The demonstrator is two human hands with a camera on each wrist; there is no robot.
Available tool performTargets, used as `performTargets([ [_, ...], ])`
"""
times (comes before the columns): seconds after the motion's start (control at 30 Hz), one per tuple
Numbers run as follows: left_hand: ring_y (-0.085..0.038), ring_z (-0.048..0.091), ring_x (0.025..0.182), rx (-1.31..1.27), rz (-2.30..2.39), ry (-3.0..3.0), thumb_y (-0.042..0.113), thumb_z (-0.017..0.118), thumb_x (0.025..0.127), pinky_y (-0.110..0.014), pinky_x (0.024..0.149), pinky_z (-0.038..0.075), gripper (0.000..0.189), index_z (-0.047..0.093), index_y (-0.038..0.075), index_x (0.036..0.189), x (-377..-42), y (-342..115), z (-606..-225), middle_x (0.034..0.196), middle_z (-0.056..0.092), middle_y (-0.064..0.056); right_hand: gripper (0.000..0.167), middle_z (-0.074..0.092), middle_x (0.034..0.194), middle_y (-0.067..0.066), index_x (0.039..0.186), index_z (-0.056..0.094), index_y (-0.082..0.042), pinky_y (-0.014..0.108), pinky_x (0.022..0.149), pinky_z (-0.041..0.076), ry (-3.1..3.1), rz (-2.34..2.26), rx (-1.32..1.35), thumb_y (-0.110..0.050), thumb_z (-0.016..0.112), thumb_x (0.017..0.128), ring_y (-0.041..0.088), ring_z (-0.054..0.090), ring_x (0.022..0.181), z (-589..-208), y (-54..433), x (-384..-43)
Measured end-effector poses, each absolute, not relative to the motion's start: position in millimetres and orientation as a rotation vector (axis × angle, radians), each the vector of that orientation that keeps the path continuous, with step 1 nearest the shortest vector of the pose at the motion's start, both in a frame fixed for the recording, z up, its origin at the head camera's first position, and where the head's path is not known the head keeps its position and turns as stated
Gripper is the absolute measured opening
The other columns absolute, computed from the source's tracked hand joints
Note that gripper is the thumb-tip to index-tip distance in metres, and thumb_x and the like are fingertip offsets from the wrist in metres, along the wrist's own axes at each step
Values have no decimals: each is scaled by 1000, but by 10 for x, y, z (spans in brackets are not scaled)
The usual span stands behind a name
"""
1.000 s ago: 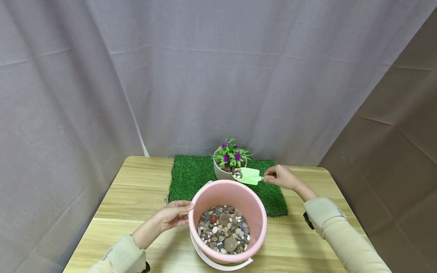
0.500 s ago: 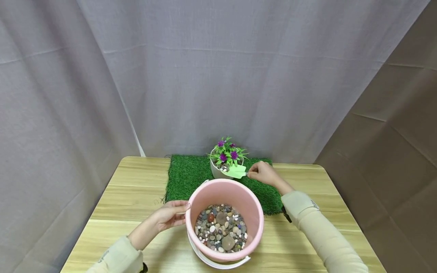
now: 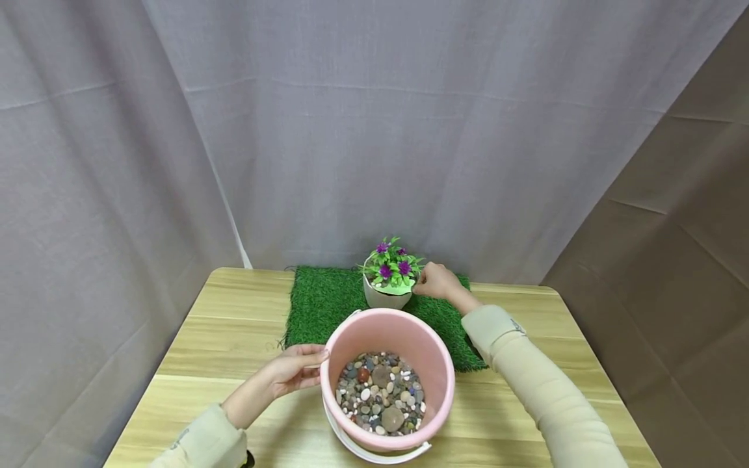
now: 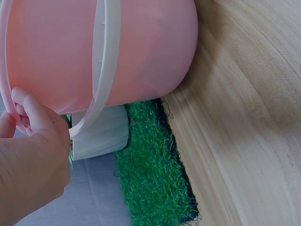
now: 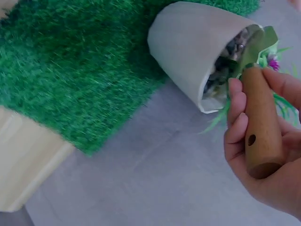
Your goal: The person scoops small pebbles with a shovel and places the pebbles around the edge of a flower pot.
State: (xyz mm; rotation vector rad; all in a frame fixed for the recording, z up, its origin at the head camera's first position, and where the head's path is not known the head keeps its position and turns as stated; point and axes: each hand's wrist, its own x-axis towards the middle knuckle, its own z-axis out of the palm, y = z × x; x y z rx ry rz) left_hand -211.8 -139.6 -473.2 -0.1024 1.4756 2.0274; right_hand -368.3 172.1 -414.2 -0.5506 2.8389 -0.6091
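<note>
A pink bucket (image 3: pixel 435 364) with pebbles (image 3: pixel 380 393) in the bottom stands at the front of the table. My left hand (image 3: pixel 295 369) grips its rim on the left side, thumb on top, as the left wrist view also shows. Behind the bucket is a white flower pot (image 3: pixel 386 299) with a plant of purple flowers (image 3: pixel 384 271). My right hand (image 3: pixel 435 283) holds a trowel by its wooden handle (image 5: pixel 263 127). The trowel's green blade (image 3: pixel 396 288) is tipped over inside the pot's rim, under the leaves. Stones (image 5: pixel 218 77) show inside the pot in the right wrist view.
The pot stands on a green artificial grass mat (image 3: pixel 324 299) at the back of the wooden table (image 3: pixel 234 338). The bucket's white handle (image 3: pixel 380 457) hangs down at the front. A grey curtain (image 3: pixel 374 162) closes off the back.
My right hand has moved left with the trowel, from beside the pot to over it, and turned the blade. Pebbles visible on the blade before are gone from it. The left hand stays on the rim.
</note>
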Motion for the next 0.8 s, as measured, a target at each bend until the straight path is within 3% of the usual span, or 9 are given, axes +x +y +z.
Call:
performTargets([
  [0.2, -5, 65, 74, -104, 2031, 1484, 15, 64, 89, -18, 74, 61, 25, 59, 2, 110, -2116, -1389, -4714, 83, 67, 2, 44, 33, 42, -6, 44, 37, -18, 17, 38, 21, 2811, -475, -407, -9, 62, 80, 7, 24, 39, -3928, 1564, -3686],
  [0.43, -6, 65, 76, -115, 2025, 1490, 13, 62, 91, -18, 75, 61, 24, 58, 2, 111, -2108, -1356, -4690, 84, 67, 1, 35, 48, 45, -3, 47, 44, -16, 21, 38, 36, 2781, -328, -332, -8, 59, 77, 12, 45, 42, -3760, 1483, -3681],
  [0.8, -5, 65, 76, -124, 2027, 1502, 14, 62, 90, -18, 75, 61, 29, 56, 0, 115, -2114, -1370, -4705, 84, 68, 3, 32, 45, 44, -6, 46, 45, -18, 19, 41, 37, 2738, -290, -404, -9, 58, 73, 9, 42, 41, -3630, 1563, -3620],
])
